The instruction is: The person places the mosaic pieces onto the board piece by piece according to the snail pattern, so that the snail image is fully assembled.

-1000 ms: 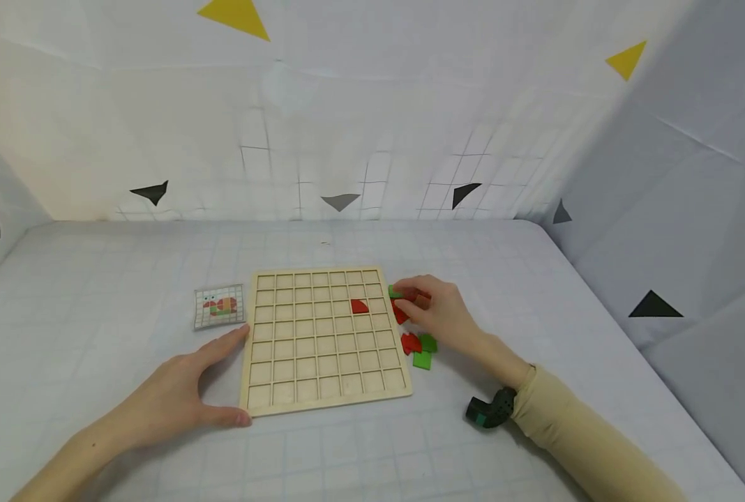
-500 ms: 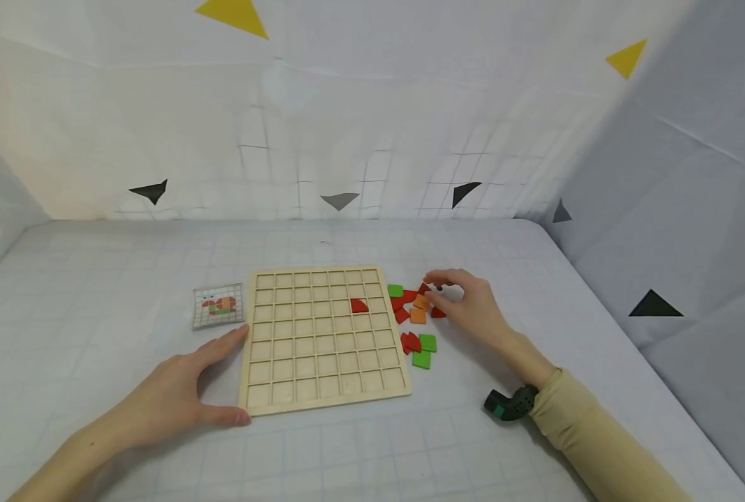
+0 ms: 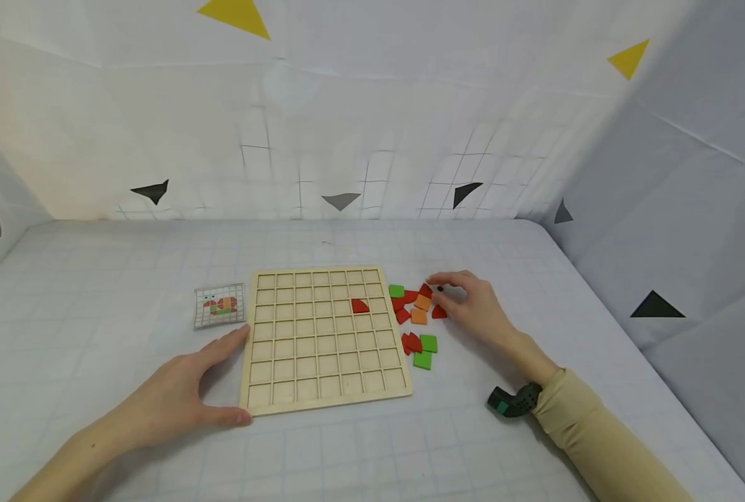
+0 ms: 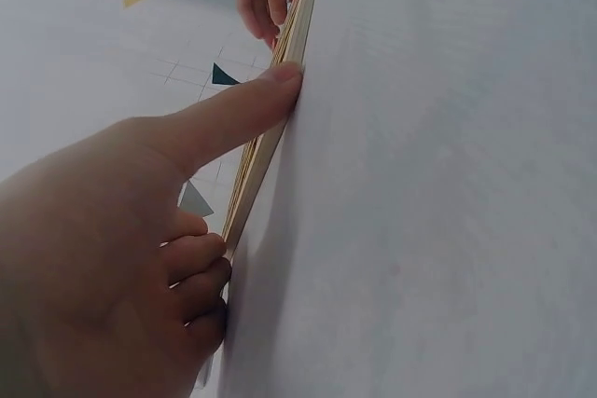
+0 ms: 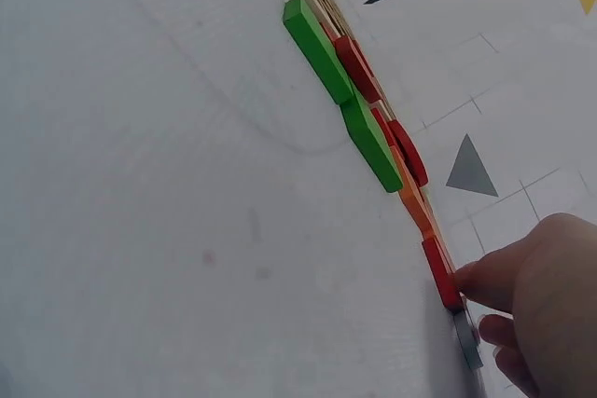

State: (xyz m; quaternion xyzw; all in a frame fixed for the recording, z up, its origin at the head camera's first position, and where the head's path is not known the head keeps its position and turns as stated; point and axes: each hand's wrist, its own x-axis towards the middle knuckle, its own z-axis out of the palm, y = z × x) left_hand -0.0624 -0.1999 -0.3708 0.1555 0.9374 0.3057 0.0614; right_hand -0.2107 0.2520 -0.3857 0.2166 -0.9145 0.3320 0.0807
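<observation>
In the head view my left hand (image 3: 171, 397) rests at the left edge of a pale wooden grid board (image 3: 328, 341). Its thumb is near the front corner, and index finger and thumb are spread wide along the edge. One cell holds a red quarter-circle tile (image 3: 360, 305). Right of the board, my right hand (image 3: 473, 303) has thumb and index fingertips curved about a grey-white tile with a black dot (image 3: 440, 288), beside a red tile (image 3: 425, 289). I cannot tell whether they pinch a tile. In the right wrist view the thumb overlaps that red tile (image 5: 440, 272).
Orange tiles (image 3: 419, 316), green tiles (image 3: 423, 360) and several red tiles (image 3: 412, 342) lie along the board's right side, some overlapping. A pattern card (image 3: 219, 307) with a coloured figure lies left of the board. A white cloth wall (image 3: 372, 104) stands behind the table.
My right hand has moved right, away from the board's edge, uncovering orange and red tiles, and has stayed by the dotted tile since half a second ago. The left hand has kept its place.
</observation>
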